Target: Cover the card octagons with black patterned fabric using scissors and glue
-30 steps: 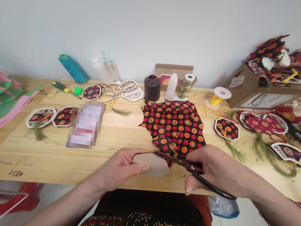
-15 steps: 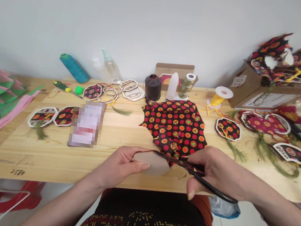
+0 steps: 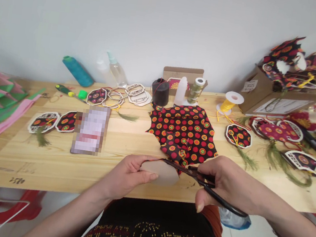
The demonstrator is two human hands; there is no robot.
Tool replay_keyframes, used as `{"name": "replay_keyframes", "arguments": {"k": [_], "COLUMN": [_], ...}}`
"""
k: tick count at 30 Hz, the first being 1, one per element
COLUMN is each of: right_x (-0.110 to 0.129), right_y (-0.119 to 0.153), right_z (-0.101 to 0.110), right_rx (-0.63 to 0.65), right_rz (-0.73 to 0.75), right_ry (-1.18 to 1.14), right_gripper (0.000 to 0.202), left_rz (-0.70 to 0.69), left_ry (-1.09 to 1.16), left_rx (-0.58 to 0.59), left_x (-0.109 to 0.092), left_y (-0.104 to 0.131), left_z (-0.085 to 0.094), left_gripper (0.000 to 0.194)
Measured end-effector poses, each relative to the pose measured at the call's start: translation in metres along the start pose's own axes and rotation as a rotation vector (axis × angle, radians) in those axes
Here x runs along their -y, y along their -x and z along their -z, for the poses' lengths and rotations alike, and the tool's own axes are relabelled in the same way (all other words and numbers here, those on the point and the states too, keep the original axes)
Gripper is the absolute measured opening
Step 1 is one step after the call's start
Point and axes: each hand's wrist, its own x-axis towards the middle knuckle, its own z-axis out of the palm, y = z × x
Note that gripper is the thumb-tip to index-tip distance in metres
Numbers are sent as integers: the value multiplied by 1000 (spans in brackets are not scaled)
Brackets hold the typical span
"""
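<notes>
- Left hand [image 3: 126,175]: clamped on the card [image 3: 160,173], thumb on its pale face, the fingers mostly hidden behind it.
- Right hand [image 3: 227,184]: closed around the handles of the scissors [image 3: 219,199]; one black loop shows below the palm.
- Scissors: blades point left along the card's far edge, by the cloth [image 3: 182,132]. Blade gap cannot be determined.
- Card: pale, rounded, held over the near edge of the table [image 3: 118,144], between the two hands.
- Cloth: black with red and yellow round motifs, spread on the table beyond the card, its near part bunched up by the blades; left edge jagged.
- Behind the cloth: black spool [image 3: 160,93], white bottle [image 3: 180,92] and gold spool [image 3: 196,91], in a row from left to right. Yellow spool [image 3: 227,104] stands to the right of these.
- Right side: octagonal plaque [image 3: 238,136] with a green tassel, beside the cloth; open carton [image 3: 285,100] farther back, heaped with patterned scraps [image 3: 286,54].
- Left side: teal spool [image 3: 78,71] tilted near the wall [image 3: 131,15]; screwdriver [image 3: 64,89] and green cap [image 3: 82,94] in front of it. Oblong item [image 3: 91,130], pixelated, lies nearer the person; identity cannot be determined.
</notes>
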Motion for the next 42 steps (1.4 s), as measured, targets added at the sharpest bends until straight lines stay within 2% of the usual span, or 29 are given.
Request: {"name": "replay_keyframes", "arguments": {"k": [5, 11, 20, 31, 42], "right_x": [1, 4, 8, 9, 5], "right_y": [2, 4, 3, 4, 4], "right_z": [1, 4, 4, 6, -1], "right_rx": [14, 3, 0, 34, -63], "right_rz": [-39, 50, 37, -10, 65], "right_ry": [68, 30, 139, 155, 99], "right_gripper": [45, 37, 45, 49, 41], "left_rz": [0, 23, 18, 17, 28], "left_ry": [-8, -14, -34, -93, -118], "left_rx": [11, 4, 36, 31, 27], "left_x": [0, 0, -3, -5, -5], "left_y": [0, 0, -3, -3, -2], "left_z": [-1, -3, -6, -6, -4], "left_gripper": [34, 31, 25, 25, 22]}}
